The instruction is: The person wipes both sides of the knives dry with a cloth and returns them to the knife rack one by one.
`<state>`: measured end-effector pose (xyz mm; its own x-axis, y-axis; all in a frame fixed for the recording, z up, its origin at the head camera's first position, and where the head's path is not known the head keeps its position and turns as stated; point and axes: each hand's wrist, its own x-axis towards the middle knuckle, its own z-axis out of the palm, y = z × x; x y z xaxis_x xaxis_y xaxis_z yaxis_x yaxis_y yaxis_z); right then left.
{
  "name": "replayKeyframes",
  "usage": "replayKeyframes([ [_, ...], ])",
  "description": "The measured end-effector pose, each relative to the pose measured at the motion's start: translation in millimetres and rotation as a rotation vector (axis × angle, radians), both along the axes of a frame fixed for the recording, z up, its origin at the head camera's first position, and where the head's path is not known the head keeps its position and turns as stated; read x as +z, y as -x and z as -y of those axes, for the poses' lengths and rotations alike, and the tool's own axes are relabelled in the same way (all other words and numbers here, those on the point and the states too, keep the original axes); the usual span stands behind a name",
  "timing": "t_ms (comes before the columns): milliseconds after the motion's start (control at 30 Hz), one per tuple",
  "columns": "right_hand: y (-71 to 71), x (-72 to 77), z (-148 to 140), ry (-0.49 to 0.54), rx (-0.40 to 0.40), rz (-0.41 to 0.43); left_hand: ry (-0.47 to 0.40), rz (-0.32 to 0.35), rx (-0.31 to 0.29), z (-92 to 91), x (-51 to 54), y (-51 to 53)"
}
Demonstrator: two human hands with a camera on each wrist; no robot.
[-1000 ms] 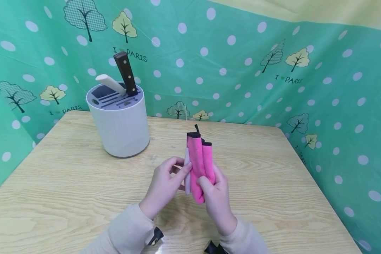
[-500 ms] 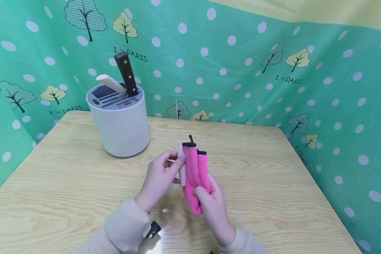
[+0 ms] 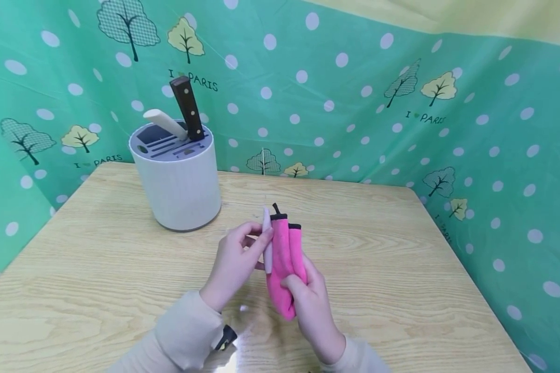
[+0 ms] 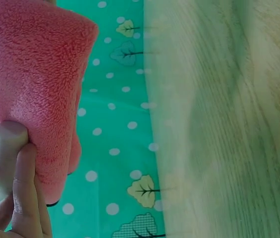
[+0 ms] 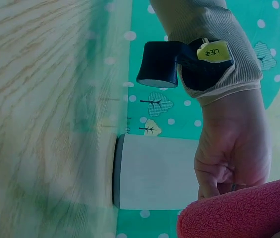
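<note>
In the head view, my left hand (image 3: 228, 259) pinches the white handle of a knife (image 3: 267, 254) between thumb and fingers. The knife stands upright, its thin blade seen edge-on as a faint line above the handle. My right hand (image 3: 313, 305) grips a folded pink cloth (image 3: 280, 259) with black edging and a black loop at its top. The cloth lies right beside the handle. In the left wrist view, the handle's rounded end (image 4: 10, 148) shows against the fluffy cloth (image 4: 35, 64). The right wrist view has the cloth's edge (image 5: 239, 213) in front of the left hand (image 5: 231, 148).
A white round knife block (image 3: 179, 186) stands at the back left of the wooden table (image 3: 378, 269). A dark-handled knife (image 3: 187, 109) and a white handle (image 3: 165, 123) stick up from its slotted top. A green patterned curtain (image 3: 345, 124) hangs behind and on both sides.
Both hands have shifted slightly left. The pink cloth has moved down along the knife, while the handle has risen a little. Over the last half second the hands have hardly moved.
</note>
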<state>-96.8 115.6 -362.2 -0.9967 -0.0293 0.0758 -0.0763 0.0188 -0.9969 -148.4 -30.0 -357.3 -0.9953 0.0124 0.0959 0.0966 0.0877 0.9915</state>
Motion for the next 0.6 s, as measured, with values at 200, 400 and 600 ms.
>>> replayKeyframes([
  [200,4.4,1.6,-2,0.001,0.013,0.034,0.009,0.003,-0.005,-1.9,-0.8,-4.0],
  [400,10.8,5.5,-2,0.032,0.020,0.082,0.008,0.003,-0.017,-3.9,-2.4,-7.8],
  [600,17.9,8.9,-4,0.082,0.001,0.099,0.030,0.001,-0.037,-7.6,-2.7,-12.6],
])
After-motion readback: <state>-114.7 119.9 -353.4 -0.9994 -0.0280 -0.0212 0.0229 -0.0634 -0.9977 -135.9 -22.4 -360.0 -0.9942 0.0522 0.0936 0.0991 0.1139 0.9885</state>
